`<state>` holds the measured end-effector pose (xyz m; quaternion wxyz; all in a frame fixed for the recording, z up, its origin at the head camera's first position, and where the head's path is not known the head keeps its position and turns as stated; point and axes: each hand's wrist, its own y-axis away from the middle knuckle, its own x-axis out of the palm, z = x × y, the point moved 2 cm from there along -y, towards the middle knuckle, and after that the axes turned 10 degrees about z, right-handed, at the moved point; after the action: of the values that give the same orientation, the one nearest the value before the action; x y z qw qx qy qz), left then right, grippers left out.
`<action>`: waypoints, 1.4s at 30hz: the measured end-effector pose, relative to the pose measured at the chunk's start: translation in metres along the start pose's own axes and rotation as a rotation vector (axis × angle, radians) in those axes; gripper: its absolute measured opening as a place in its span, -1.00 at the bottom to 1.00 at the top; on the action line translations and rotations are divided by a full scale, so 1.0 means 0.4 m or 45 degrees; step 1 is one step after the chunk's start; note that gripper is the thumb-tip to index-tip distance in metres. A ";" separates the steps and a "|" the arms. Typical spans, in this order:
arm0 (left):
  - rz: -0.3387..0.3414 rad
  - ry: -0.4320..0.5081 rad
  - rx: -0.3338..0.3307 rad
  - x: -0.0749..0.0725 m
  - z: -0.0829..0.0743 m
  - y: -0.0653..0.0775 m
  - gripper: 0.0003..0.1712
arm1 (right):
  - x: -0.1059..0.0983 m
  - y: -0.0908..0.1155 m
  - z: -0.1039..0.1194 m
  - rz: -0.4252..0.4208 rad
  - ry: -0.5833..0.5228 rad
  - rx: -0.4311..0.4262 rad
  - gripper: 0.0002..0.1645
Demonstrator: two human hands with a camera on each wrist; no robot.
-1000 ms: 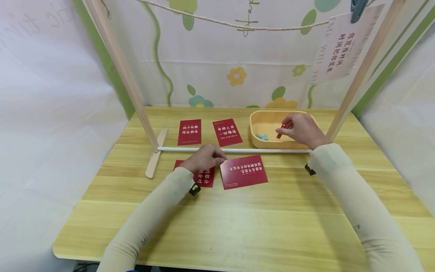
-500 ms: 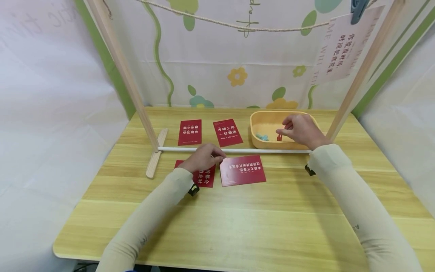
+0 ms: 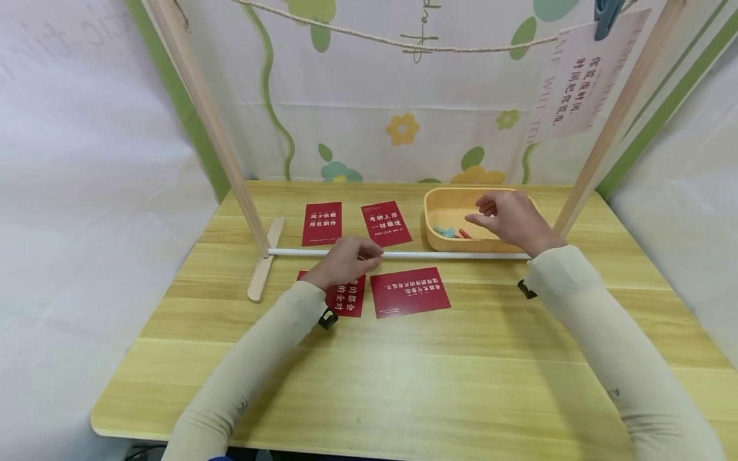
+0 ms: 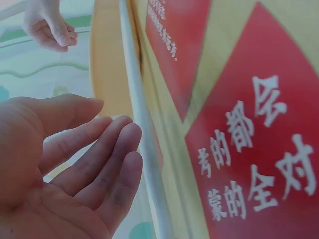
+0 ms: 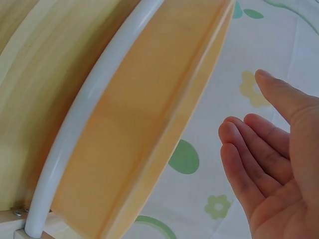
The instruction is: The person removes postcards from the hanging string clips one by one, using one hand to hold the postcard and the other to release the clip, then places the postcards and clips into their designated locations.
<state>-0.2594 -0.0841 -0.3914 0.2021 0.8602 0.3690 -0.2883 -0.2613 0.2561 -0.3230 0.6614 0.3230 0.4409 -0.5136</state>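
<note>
My right hand (image 3: pixel 510 218) hovers over the yellow tray (image 3: pixel 434 238), its thumb and fingers apart with nothing between them. In the tray lie a red clothespin (image 3: pixel 464 234) and light blue clothespins (image 3: pixel 445 232). Near the white bar, my left hand (image 3: pixel 348 261) is raised above the cards, fingers loosely bent and holding nothing; the left wrist view shows its bare palm (image 4: pixel 60 209). Just right of it a red card (image 3: pixel 410 292) lies flat on the table. Another red card (image 3: pixel 348 298) is partly hidden under the left hand and wrist.
Two more red cards (image 3: pixel 321 224) lie behind the white bar (image 3: pixel 444 255). Wooden posts (image 3: pixel 219 141) stand at both sides, with a rope (image 3: pixel 369 36) strung above. A pale card (image 3: pixel 588 83) hangs at right from a dark blue clothespin (image 3: pixel 606 18).
The red clothespin left my right fingers and now lies in the tray. My left hand let go of the card's corner and lifted slightly; that card lies flat.
</note>
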 end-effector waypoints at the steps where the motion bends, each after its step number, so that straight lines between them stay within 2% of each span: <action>1: -0.006 -0.001 0.009 -0.001 -0.002 -0.001 -0.66 | -0.003 0.002 0.002 -0.004 -0.013 0.001 -0.47; 11: -0.040 0.069 0.029 0.001 -0.026 -0.012 -0.61 | -0.034 0.020 0.028 -0.035 -0.054 0.010 -0.31; 17: -0.072 0.086 0.027 0.001 -0.044 -0.018 -0.62 | -0.057 0.031 0.051 -0.067 -0.032 0.014 -0.31; 25: -0.091 0.093 0.010 -0.002 -0.062 -0.023 -0.68 | -0.087 0.051 0.081 -0.116 0.041 -0.061 -0.33; 32: -0.104 0.098 0.060 -0.006 -0.072 -0.031 -0.70 | -0.107 0.066 0.110 -0.171 0.072 -0.129 -0.40; 42: -0.113 0.085 0.086 -0.013 -0.090 -0.039 -0.65 | -0.133 0.083 0.146 -0.210 0.124 -0.172 -0.37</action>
<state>-0.2616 -0.0566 -0.3632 0.1475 0.8584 0.4035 -0.2804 -0.2191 0.2344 -0.2516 0.6151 0.2649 0.5311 -0.5191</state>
